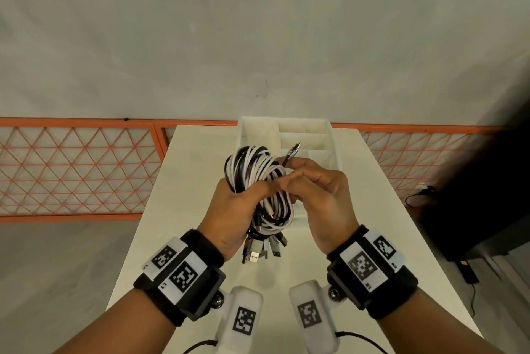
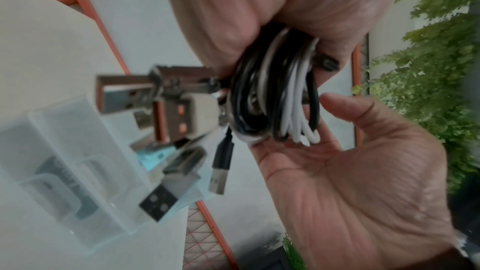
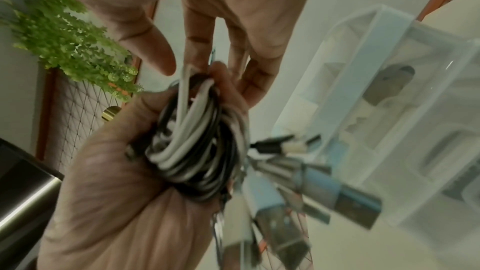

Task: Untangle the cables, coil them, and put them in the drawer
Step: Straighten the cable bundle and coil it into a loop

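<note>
- Black and white cables [image 1: 259, 181] form one mixed bundle at the centre of the head view, held in the air above the white tabletop [image 1: 183, 210], with several USB plugs [image 1: 258, 253] hanging below it.
- Left hand [image 1: 235, 216] has its grip closed around the middle of the bundle.
- Right hand [image 1: 318, 198] pinches one black cable end with a metal plug [image 1: 292, 151], which points to the upper part of the frame.
- Judging from this, the untangling step is in hand; no cable is coiled alone yet.
- Next move probably calls for pulling this one end out slowly, while the left grip loosens a little.
- Behind the hands, the white drawer [image 1: 334, 152] with dividers stands open; its visible compartments look empty in the head view, and the wrist views are too blurred to confirm.
</note>
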`<state>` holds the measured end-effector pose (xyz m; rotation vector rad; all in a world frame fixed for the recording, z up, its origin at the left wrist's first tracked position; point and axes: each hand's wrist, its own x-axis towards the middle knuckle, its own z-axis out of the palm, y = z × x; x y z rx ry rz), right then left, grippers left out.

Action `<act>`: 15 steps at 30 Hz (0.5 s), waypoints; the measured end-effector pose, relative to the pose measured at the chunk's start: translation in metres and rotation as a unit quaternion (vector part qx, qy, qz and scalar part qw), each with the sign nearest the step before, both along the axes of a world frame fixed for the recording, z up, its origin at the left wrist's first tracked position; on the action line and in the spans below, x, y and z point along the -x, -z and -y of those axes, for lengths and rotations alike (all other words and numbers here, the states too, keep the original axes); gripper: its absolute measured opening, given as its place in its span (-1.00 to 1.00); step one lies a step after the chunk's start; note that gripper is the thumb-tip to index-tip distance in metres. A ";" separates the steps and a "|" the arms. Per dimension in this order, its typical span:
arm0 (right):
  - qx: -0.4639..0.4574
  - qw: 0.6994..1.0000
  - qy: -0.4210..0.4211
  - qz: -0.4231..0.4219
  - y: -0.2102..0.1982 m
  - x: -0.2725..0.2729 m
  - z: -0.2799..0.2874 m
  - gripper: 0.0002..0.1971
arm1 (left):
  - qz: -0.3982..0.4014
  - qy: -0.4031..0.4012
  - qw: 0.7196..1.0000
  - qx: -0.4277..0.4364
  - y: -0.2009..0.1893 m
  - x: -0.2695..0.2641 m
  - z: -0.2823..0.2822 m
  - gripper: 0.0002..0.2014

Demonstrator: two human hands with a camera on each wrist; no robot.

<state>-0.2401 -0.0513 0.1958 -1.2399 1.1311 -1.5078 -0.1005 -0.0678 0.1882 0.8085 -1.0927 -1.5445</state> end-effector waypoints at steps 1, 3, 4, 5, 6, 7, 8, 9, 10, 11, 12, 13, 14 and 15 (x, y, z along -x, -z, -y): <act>-0.009 1.000 0.002 0.007 -0.001 0.004 0.001 -0.74 | -0.006 -0.007 1.000 -0.006 0.001 -0.002 0.001 -0.79; -0.046 0.999 -0.005 0.007 -0.003 0.009 0.001 -0.76 | -0.023 -0.023 0.999 -0.033 0.004 -0.006 0.004 -0.78; -0.075 0.997 -0.023 -0.013 -0.005 0.011 0.001 -0.68 | -0.025 -0.027 0.998 -0.043 0.006 -0.007 0.005 -0.76; -0.105 0.992 -0.057 -0.045 -0.006 0.010 0.001 -0.55 | -0.020 -0.029 0.998 -0.049 0.008 -0.007 0.006 -0.73; -0.118 0.984 -0.103 -0.080 -0.007 0.007 0.001 -0.45 | -0.012 -0.023 0.998 -0.052 0.009 -0.006 0.005 -0.70; -0.113 0.976 -0.143 -0.119 -0.009 0.001 -0.001 -0.37 | -0.006 -0.012 0.998 -0.055 0.010 -0.005 0.005 -0.71; -0.102 0.968 -0.167 -0.159 -0.008 -0.004 -0.002 -0.25 | -0.003 0.000 0.998 -0.060 0.010 -0.004 0.004 -0.72; -0.096 0.961 -0.176 -0.190 -0.007 -0.008 -0.001 -0.07 | 0.000 0.008 0.998 -0.063 0.010 -0.002 0.003 -0.74; -0.099 0.956 -0.176 -0.211 -0.007 -0.010 -0.001 0.06 | 0.001 0.014 0.998 -0.067 0.010 -0.002 0.003 -0.74; -0.100 0.953 -0.177 -0.223 -0.008 -0.011 -0.002 0.12 | 0.000 0.018 0.998 -0.068 0.010 -0.002 0.003 -0.75; -0.092 0.952 -0.182 -0.227 -0.007 -0.011 -0.001 0.15 | -0.001 0.015 0.998 -0.066 0.009 -0.002 0.003 -0.80; -0.081 0.953 -0.190 -0.221 -0.006 -0.011 -0.002 0.17 | -0.004 0.009 0.998 -0.065 0.007 -0.004 0.002 -0.88; -0.073 0.955 -0.197 -0.209 -0.003 -0.010 -0.002 0.20 | -0.008 0.006 0.998 -0.066 0.005 -0.005 0.002 -0.94; -0.068 0.958 -0.201 -0.194 -0.001 -0.010 -0.002 0.24 | -0.012 0.004 0.997 -0.070 0.003 -0.005 0.001 -0.87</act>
